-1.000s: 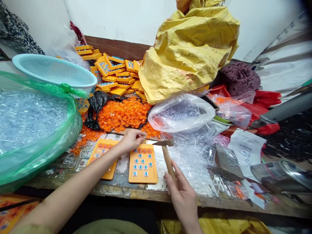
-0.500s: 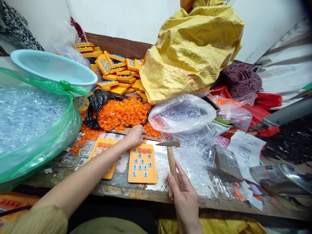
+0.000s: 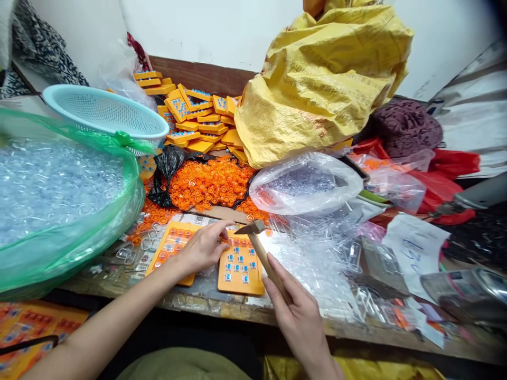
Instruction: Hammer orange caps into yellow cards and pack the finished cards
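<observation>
My right hand (image 3: 301, 316) is wrapped round the wooden handle of a small hammer (image 3: 263, 254). The hammer's metal head hangs over the top edge of an orange board (image 3: 240, 287) set with several small blue-and-clear pieces. At that board's top left corner is my left hand (image 3: 204, 247), thumb and fingertips pinched together; what they hold, if anything, is too small to make out. A second orange board (image 3: 169, 227), bearing several orange rings, lies partly under my left hand and forearm.
Loose orange rings (image 3: 209, 182) spill from a black bag behind the boards. A green bag of clear pieces (image 3: 59, 190) and a blue basket (image 3: 106, 113) stand left. Clear plastic strips (image 3: 317, 269) cover the right side. Orange boards (image 3: 198, 126) are piled behind, beside a yellow sack (image 3: 325, 84).
My left hand has drawn back from the ring pile to the board's top corner. The hammer head has swung left over the board's top edge, now tilted.
</observation>
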The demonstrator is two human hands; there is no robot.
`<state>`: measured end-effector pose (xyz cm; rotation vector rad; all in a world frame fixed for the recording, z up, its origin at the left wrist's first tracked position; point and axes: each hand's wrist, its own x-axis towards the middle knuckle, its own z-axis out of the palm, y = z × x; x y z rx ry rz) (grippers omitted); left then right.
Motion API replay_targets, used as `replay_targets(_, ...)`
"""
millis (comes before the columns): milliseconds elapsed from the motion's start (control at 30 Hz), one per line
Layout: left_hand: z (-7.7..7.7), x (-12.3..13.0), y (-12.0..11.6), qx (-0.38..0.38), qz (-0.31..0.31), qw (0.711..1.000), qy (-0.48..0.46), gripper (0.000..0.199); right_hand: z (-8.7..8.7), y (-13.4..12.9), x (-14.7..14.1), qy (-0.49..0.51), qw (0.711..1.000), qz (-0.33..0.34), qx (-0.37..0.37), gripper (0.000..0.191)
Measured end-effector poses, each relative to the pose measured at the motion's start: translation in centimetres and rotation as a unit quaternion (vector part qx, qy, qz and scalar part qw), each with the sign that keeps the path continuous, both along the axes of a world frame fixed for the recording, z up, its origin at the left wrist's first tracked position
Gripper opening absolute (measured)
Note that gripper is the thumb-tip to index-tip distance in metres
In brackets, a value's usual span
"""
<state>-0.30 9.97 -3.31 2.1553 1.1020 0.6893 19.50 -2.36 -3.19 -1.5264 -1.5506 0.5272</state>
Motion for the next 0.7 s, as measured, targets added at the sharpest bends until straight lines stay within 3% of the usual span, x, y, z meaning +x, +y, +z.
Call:
replay_targets(133, -0.5, 0.3, 0.1, 0.014, -0.002, 1.0, -0.023, 0.046, 0.5, 0.4, -0.4, -0.035, 0.999, 0.017, 0.027, 0.042)
replay_targets(367, -0.9, 0.5, 0.5, 0.066, -0.02, 0.998, -0.002, 0.056, -0.9, 0.2, 0.1, -0.093, 0.994, 0.009, -0.05, 0.04)
replay_targets(500, -1.0, 0.9, 0.8, 0.09, -0.04, 0.995, 0.019, 0.064, -1.5, 0.3, 0.0, -0.09, 0.995, 0.005, -0.037, 0.039)
replay_targets(700, -1.4, 0.8, 2.1, 0.079, -0.068, 0.994, -0.022, 0.067, -2.4, 0.4, 0.2, -0.108, 0.994, 0.004, -0.023, 0.042)
